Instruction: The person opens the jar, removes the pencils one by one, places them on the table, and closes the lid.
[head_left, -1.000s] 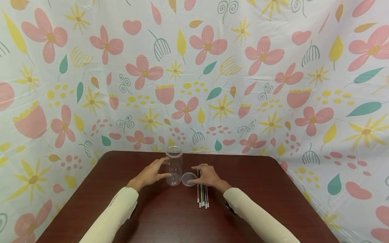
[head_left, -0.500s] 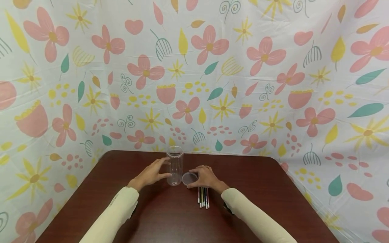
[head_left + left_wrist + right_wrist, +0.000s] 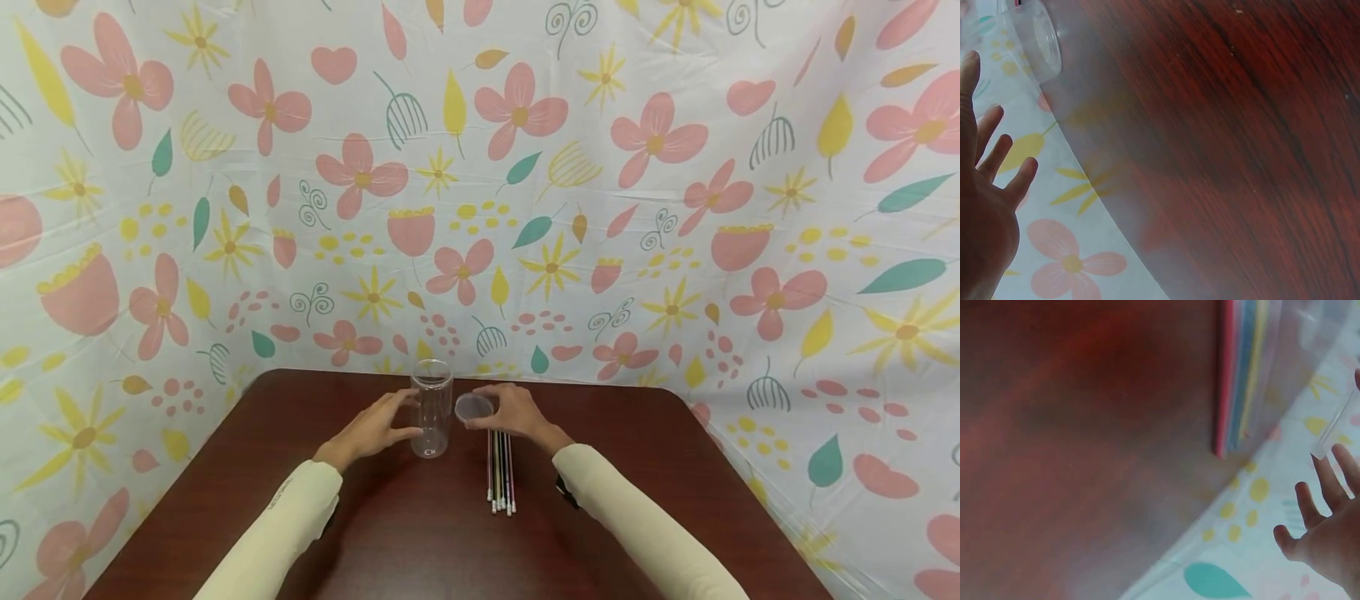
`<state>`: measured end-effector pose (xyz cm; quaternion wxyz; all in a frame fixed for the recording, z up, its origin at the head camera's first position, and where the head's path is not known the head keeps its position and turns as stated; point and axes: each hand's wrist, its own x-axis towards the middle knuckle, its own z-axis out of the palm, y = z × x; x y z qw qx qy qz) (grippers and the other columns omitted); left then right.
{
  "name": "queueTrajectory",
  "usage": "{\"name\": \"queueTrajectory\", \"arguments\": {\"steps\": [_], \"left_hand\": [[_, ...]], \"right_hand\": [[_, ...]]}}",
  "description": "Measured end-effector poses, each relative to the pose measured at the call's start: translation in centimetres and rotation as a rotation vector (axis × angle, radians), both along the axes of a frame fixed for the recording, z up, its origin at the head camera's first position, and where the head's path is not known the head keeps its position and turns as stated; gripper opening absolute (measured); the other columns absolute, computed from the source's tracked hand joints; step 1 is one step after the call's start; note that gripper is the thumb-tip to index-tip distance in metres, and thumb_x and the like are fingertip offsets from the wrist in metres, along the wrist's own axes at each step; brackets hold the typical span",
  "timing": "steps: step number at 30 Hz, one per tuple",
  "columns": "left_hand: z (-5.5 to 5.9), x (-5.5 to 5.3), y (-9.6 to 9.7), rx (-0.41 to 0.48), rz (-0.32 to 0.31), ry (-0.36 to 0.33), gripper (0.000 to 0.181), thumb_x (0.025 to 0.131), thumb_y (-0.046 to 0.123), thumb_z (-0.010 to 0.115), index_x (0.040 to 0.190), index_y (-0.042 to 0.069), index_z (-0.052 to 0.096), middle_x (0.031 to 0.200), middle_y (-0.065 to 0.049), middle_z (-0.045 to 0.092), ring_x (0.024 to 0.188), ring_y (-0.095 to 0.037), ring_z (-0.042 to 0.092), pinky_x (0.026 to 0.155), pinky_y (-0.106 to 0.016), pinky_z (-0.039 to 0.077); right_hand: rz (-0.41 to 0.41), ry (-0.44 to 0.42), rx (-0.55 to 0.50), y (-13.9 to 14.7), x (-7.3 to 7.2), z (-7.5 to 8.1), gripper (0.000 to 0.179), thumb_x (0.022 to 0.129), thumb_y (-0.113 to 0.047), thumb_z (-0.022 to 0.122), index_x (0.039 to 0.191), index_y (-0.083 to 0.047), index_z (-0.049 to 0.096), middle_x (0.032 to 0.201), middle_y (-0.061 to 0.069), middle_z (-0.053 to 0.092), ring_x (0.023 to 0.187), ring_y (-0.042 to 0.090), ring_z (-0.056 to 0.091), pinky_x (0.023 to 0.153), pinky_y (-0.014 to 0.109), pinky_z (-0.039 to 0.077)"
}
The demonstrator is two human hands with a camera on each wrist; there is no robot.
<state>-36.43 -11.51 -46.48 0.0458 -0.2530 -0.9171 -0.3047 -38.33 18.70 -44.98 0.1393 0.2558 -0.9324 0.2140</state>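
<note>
A clear plastic jar point(image 3: 437, 412) stands upright and uncapped near the middle of the table. My left hand point(image 3: 369, 432) is at its left side, thumb and fingers spread about the wall; in the left wrist view those fingers are fairly straight beside the jar point(image 3: 1046, 44), and whether they touch it I cannot tell. Between thumb and fingers, my right hand point(image 3: 519, 413) pinches a round clear lid point(image 3: 472, 407), tilted and raised just right of the jar. Its edge-on lid point(image 3: 1335, 425) shows in the right wrist view. Below that hand lies a bundle of pencils point(image 3: 500, 475), their far ends partly hidden.
The dark red-brown wooden table point(image 3: 420, 533) has rounded far corners. Behind it hangs a white cloth point(image 3: 525, 283) printed with flowers and leaves, close to the table's far edge.
My right hand has taken hold of the lid and lifted it off the table, moving it up and away from me. The left hand and jar stay about where they were.
</note>
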Motion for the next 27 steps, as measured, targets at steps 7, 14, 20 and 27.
{"name": "queueTrajectory", "arguments": {"steps": [7, 14, 20, 27], "left_hand": [[-0.1, 0.0, 0.0, -0.005, -0.003, 0.006, 0.074, 0.084, 0.048, 0.070, 0.145, 0.034, 0.031, 0.135, 0.010, 0.051, 0.132, -0.016, 0.039, 0.098, -0.046, 0.042], [-0.1, -0.1, 0.0, -0.007, 0.013, 0.000, 0.075, 0.083, 0.048, 0.070, 0.145, 0.036, 0.030, 0.134, 0.014, 0.050, 0.133, -0.014, 0.037, 0.099, -0.045, 0.041], [0.0, 0.1, 0.0, 0.000, 0.019, -0.008, 0.074, 0.083, 0.046, 0.071, 0.145, 0.035, 0.032, 0.133, 0.015, 0.051, 0.133, -0.017, 0.038, 0.100, -0.048, 0.040], [0.1, 0.1, 0.1, -0.009, 0.007, -0.002, 0.074, 0.084, 0.046, 0.070, 0.146, 0.032, 0.032, 0.133, 0.013, 0.051, 0.132, -0.019, 0.040, 0.100, -0.049, 0.040]], "right_hand": [[0.003, -0.006, -0.196, 0.4, -0.6, 4.8, 0.060, 0.073, -0.050, 0.080, 0.121, -0.017, 0.066, 0.121, 0.004, 0.064, 0.112, 0.023, 0.058, 0.090, 0.045, 0.048], [0.015, -0.008, -0.234, -0.6, -0.7, 8.3, 0.060, 0.074, -0.055, 0.077, 0.124, -0.024, 0.065, 0.125, -0.006, 0.061, 0.120, 0.015, 0.052, 0.099, 0.045, 0.042], [0.111, -0.005, -0.216, -2.2, -0.1, 9.3, 0.056, 0.075, -0.052, 0.077, 0.124, -0.029, 0.064, 0.127, -0.008, 0.059, 0.119, 0.014, 0.051, 0.100, 0.046, 0.040], [0.215, 0.037, -0.166, -4.5, 0.1, 9.6, 0.057, 0.076, -0.049, 0.077, 0.124, -0.021, 0.065, 0.124, -0.003, 0.063, 0.117, 0.016, 0.055, 0.100, 0.044, 0.042]]}}
